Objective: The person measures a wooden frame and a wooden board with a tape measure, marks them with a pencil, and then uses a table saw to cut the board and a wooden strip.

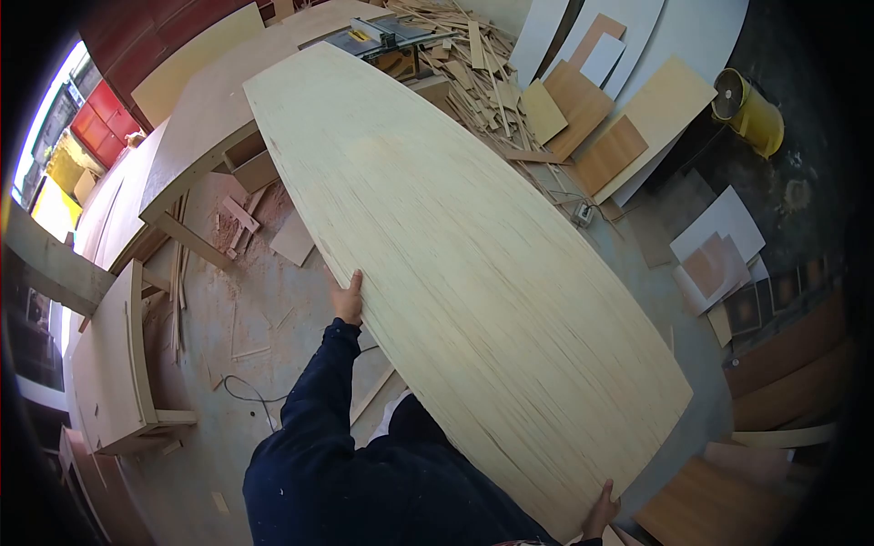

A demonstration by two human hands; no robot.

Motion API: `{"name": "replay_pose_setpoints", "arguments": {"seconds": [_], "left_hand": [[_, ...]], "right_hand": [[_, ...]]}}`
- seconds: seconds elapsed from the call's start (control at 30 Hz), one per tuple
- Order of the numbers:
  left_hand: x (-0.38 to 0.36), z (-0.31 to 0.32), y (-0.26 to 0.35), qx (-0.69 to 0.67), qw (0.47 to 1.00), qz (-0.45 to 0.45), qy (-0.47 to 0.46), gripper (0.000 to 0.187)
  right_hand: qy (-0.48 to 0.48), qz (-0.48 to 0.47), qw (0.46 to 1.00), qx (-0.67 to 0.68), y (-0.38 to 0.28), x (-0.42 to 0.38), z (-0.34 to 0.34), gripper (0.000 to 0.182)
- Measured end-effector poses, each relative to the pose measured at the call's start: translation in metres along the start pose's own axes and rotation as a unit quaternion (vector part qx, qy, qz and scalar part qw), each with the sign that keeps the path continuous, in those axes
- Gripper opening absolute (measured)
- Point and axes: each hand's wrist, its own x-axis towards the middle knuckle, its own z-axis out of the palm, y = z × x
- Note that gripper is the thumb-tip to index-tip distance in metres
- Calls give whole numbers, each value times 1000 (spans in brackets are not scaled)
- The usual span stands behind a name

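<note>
A long pale plywood sheet (473, 264) stretches across the view, its far end close to the table saw and its near end beside my body. My left hand (347, 298) grips the sheet's left edge, thumb on top and the other fingers hidden underneath. At the near end, my right hand (601, 511) holds the bottom edge, partly cut off by the frame, with its fingers mostly under the sheet. Both hands are closed on the same sheet, which is held above the floor.
A table saw (378, 38) stands at the far end of a large wooden workbench (205, 100). Scrap strips (473, 73) lie heaped behind. Boards (583, 100) lean at the right near a yellow bucket (760, 118). A low wooden table (109, 382) stands left; a cable (246, 391) crosses the floor.
</note>
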Motion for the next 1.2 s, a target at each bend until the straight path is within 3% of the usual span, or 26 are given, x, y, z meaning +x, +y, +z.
{"name": "replay_pose_setpoints", "arguments": {"seconds": [0.17,0.33,0.43,0.47,0.5,0.53,0.57,0.6,0.7,0.8,0.9,0.97,1.2], "left_hand": [[-118,-4,-22,25,999,22,-38,85],[-210,-11,-16,63,996,-14,-54,85],[-223,-14,-15,64,996,-30,-55,85],[-219,-11,-16,63,996,-27,-52,85],[-214,-11,-18,59,997,-20,-55,86],[-210,-11,-20,56,997,-14,-59,87],[-202,-6,-16,58,997,-14,-58,87],[-194,-2,-9,46,997,-33,-58,87],[-176,9,2,39,996,-39,-66,87],[-157,10,-7,36,997,-3,-73,82],[-149,17,4,25,996,0,-80,81],[-150,23,16,15,996,-44,-75,86],[-140,24,22,48,995,-29,-81,86]], "right_hand": [[111,-11,994,-15,44,-20,-92,63],[85,120,989,22,102,-37,-188,60],[75,198,976,49,87,-47,-198,57],[5,-153,988,1,103,-41,-200,62],[-65,-481,873,-49,110,-39,-201,66],[-66,-479,874,-50,117,-36,-202,66],[5,-168,984,-55,122,-31,-200,72],[75,161,982,-57,122,-30,-198,79],[74,79,992,-58,124,-31,-184,88],[15,126,990,-53,110,-32,-178,96],[33,135,988,-64,78,-39,-173,92],[44,135,987,-69,61,-43,-170,89],[67,158,983,-70,25,-55,-165,80]]}}
